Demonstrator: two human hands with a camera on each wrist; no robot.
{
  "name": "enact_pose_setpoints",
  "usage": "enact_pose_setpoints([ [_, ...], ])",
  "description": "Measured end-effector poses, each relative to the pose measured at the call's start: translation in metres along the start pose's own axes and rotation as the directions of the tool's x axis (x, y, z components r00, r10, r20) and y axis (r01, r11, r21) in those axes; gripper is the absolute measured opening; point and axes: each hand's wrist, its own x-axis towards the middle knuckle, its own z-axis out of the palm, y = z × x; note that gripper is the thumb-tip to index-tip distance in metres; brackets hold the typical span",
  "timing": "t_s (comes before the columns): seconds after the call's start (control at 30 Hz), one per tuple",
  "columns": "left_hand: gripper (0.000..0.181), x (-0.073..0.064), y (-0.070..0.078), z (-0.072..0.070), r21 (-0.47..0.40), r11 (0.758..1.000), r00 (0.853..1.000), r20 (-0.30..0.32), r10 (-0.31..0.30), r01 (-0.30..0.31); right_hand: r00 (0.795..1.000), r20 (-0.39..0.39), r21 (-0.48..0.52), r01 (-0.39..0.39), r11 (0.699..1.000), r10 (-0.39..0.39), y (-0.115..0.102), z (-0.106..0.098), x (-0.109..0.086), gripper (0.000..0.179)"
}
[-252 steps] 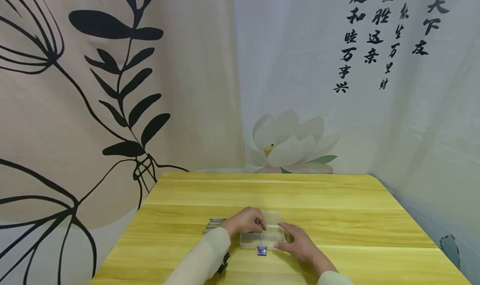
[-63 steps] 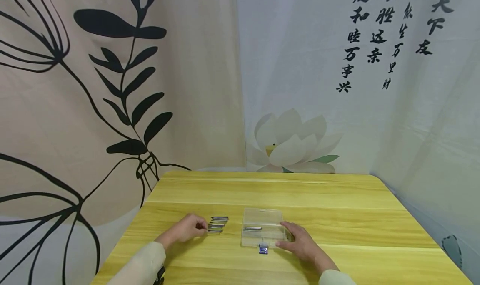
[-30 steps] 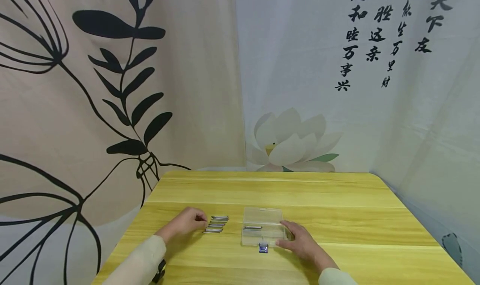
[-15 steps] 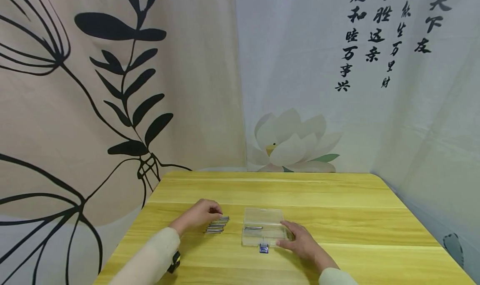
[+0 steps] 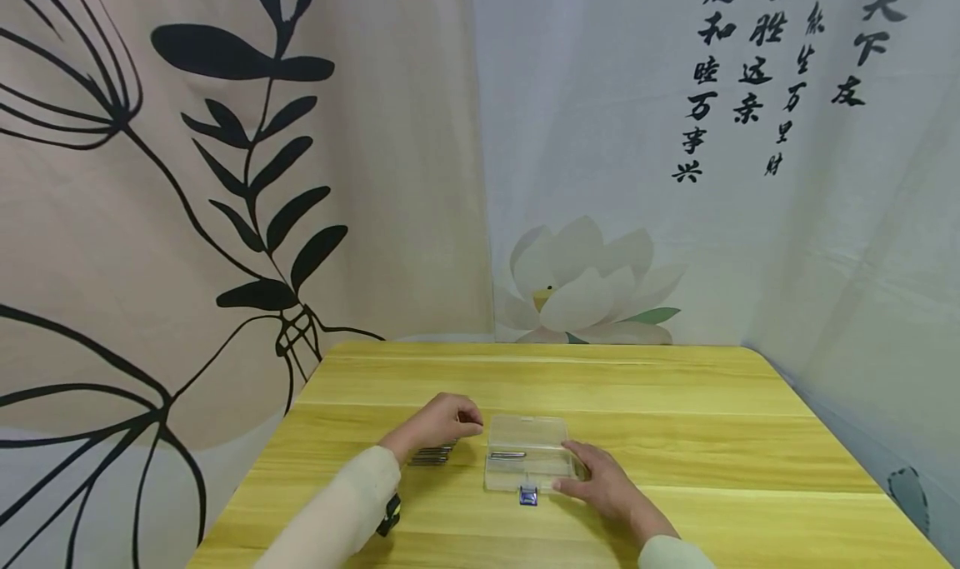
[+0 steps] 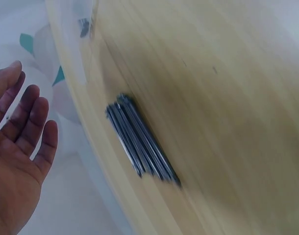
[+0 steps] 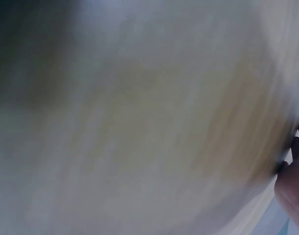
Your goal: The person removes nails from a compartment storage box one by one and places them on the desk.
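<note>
My left hand [image 5: 442, 423] is between the row of nails and the box in the head view. Its thumb and index finger are pinched together, and a small dark tip shows by them in the left wrist view; most of the nail there is hidden. Several grey metal nails [image 6: 142, 139] lie side by side on the table, partly covered by my left forearm in the head view. With thumb and fingers, my right hand [image 5: 603, 486] grips the right side of a clear plastic box [image 5: 498, 484]. Its lid is raised at the back, and a few nails [image 5: 507, 455] lie in its left compartment.
A blue label or tab [image 5: 528, 496] hangs at the box's front edge. The wooden table [image 5: 637, 394] ends at a printed curtain [image 5: 420, 177] behind. A black wrist strap [image 5: 389, 515] shows under the left sleeve.
My left hand has moved from the left ends of the nails, up over the row and right toward the box. My right hand stays at the box.
</note>
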Motion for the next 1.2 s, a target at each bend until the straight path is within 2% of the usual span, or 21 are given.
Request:
enact_pose_setpoints([
  [0.23, 0.006, 0.014, 0.008, 0.015, 0.037, 0.999, 0.999, 0.007, 0.035, -0.035, 1.000, 0.001, -0.002, 0.006, 1.000, -0.006, 0.001, 0.000, 0.000, 0.074],
  [0.57, 0.006, 0.022, 0.013, 0.030, 0.038, 0.999, 0.999, 0.009, 0.032, -0.033, 1.000, -0.007, 0.011, 0.010, 1.000, -0.010, 0.001, 0.000, 0.001, 0.074],
  [0.83, 0.005, 0.025, 0.017, 0.039, 0.028, 0.999, 0.999, 0.032, 0.020, -0.021, 0.999, -0.027, -0.011, 0.041, 0.999, -0.042, 0.002, 0.001, 0.003, 0.073],
  [0.97, 0.004, 0.025, 0.015, 0.041, 0.051, 0.999, 0.999, 0.036, 0.003, -0.005, 0.999, -0.022, 0.002, 0.037, 0.999, -0.037, 0.003, 0.001, 0.002, 0.073],
  [1.2, 0.006, 0.025, 0.012, 0.046, 0.041, 0.999, 0.999, 0.040, -0.004, 0.002, 0.999, -0.022, 0.014, 0.031, 0.999, -0.031, 0.003, 0.001, 0.002, 0.074],
])
